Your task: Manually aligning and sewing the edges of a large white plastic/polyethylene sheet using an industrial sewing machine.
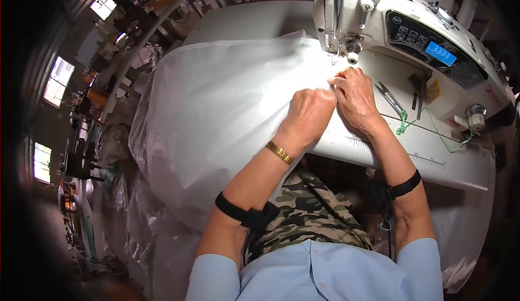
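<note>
A large sheet of thin white fabric (216, 106) spreads over the sewing table and hangs off its left side. My left hand (313, 114) is closed on the fabric's right edge, just in front of the presser foot (333, 60). Beside it my right hand (355, 98) has its thumb and fingers pinched at the same edge, close to the left fingertips. The white sewing machine (374, 24) stands over the far edge of the cloth, its lamp lighting the area round the needle. The bit of cloth between my fingers is mostly hidden.
Thread snips (391, 99) tied to a green cord (428, 119) lie on the table right of my right hand. A dark tool (416, 89) rests near the machine's base. The table's front edge (433, 176) carries a ruler scale. More translucent sheeting (157, 236) hangs at lower left.
</note>
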{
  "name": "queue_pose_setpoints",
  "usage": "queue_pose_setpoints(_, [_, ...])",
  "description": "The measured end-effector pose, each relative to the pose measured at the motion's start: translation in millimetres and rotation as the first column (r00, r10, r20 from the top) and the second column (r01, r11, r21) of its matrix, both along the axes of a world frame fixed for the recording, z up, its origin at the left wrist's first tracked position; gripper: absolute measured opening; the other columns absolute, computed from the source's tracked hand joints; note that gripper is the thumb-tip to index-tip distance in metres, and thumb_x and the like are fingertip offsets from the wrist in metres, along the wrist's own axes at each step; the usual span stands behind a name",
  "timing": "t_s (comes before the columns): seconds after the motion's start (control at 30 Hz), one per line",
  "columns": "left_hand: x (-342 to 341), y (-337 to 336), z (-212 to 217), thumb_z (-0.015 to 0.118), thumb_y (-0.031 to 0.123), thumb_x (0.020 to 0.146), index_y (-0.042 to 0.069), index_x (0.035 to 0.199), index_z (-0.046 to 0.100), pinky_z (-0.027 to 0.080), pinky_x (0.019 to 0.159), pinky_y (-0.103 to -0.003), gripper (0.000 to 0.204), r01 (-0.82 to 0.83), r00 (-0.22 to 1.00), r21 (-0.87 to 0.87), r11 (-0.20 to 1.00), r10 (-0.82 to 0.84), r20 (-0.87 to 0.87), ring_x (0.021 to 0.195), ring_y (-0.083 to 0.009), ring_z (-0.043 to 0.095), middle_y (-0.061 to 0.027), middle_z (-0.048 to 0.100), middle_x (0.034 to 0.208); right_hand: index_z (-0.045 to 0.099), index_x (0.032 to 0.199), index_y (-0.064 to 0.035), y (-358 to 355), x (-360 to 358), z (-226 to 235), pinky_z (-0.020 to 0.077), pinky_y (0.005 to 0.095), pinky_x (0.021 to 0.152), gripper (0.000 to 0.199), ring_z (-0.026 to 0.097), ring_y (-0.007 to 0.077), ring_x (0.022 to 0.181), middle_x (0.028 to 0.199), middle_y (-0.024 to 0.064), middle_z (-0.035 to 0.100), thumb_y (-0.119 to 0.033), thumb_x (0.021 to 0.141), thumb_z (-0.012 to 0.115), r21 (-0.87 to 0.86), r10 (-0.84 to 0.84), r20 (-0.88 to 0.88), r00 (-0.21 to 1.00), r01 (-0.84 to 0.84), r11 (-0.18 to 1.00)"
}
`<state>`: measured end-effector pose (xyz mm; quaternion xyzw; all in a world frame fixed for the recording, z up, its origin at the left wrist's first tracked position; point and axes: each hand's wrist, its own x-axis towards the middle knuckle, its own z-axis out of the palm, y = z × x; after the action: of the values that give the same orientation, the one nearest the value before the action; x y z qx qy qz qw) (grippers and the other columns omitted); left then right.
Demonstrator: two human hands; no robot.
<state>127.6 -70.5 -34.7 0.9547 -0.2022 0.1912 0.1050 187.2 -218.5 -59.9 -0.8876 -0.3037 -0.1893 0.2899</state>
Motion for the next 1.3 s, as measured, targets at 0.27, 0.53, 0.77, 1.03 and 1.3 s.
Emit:
queue_pose_setpoints(0.27, [19, 0, 16, 0.061, 0.004, 0.084, -0.001, 0.091, 0.070, 0.053, 0.079, -0.047, 0.013, -0.157, 0.962, -0.219, 0.963, 0.100, -0.252, 0.084, -0.0389, 0.067, -0.0192, 0.070, 0.088, 0.070, 0.096, -0.0016, 0, 2, -2, 0.0418, 0.0451, 0.092, 0.020, 0.056, 0.0325, 0.103, 0.102, 0.0151, 0.061, -0.015, 0.092, 0.057, -0.049, -0.018, 0.038, 0.999, 0.020, 0.999])
queue_pose_setpoints(0.53, [-100, 78, -23, 0.060, 0.021, 0.096, 0.002, 0.143, 0.048, 0.038, 0.109, -0.047, 0.053, -0.199, 0.970, -0.156, 0.968, 0.217, 0.112, 0.130, -0.0316, 0.051, -0.0174, 0.057, 0.138, 0.069, 0.100, -0.0016, 2, 2, -1, 0.0439, 0.0446, 0.089, 0.019, 0.057, 0.0317, 0.101, 0.099, 0.0154, 0.062, -0.015, 0.092, 0.058, -0.027, -0.020, 0.094, 0.995, 0.023, 0.999])
queue_pose_setpoints(0.77, [-55, 165, -51, 0.051, 0.045, 0.101, 0.004, 0.140, 0.052, 0.027, 0.117, -0.050, 0.057, -0.166, 0.965, -0.070, 0.984, 0.176, 0.194, 0.135, -0.0295, 0.048, -0.0135, 0.055, 0.143, 0.063, 0.091, -0.0056, 10, -54, 2, 0.0499, 0.0416, 0.061, 0.009, 0.061, 0.0324, 0.067, 0.076, 0.0132, 0.062, -0.007, 0.083, 0.064, 0.147, 0.115, 0.404, 0.908, -0.188, 0.971])
queue_pose_setpoints(1.03, [-42, 185, -44, 0.044, 0.056, 0.100, 0.005, 0.139, 0.053, 0.027, 0.117, -0.048, 0.065, -0.097, 0.987, -0.055, 0.994, 0.103, 0.120, 0.135, -0.0291, 0.049, -0.0140, 0.058, 0.140, 0.059, 0.113, -0.0042, 59, -213, -88, 0.0511, 0.0398, 0.057, 0.028, 0.068, 0.0283, 0.069, 0.069, 0.0091, 0.062, -0.011, 0.086, 0.057, -0.254, 0.668, -0.069, 0.741, -0.660, 0.706])
queue_pose_setpoints(1.3, [-42, 184, -45, 0.049, 0.057, 0.098, 0.003, 0.131, 0.060, 0.030, 0.116, -0.047, 0.064, -0.103, 0.979, -0.111, 0.989, 0.120, 0.164, 0.131, -0.0279, 0.053, -0.0142, 0.062, 0.134, 0.059, 0.103, -0.0051, 40, -224, -7, 0.0465, 0.0423, 0.053, 0.024, 0.064, 0.0299, 0.061, 0.062, 0.0110, 0.059, -0.007, 0.079, 0.060, -0.047, 0.679, -0.176, 0.712, -0.695, 0.717])
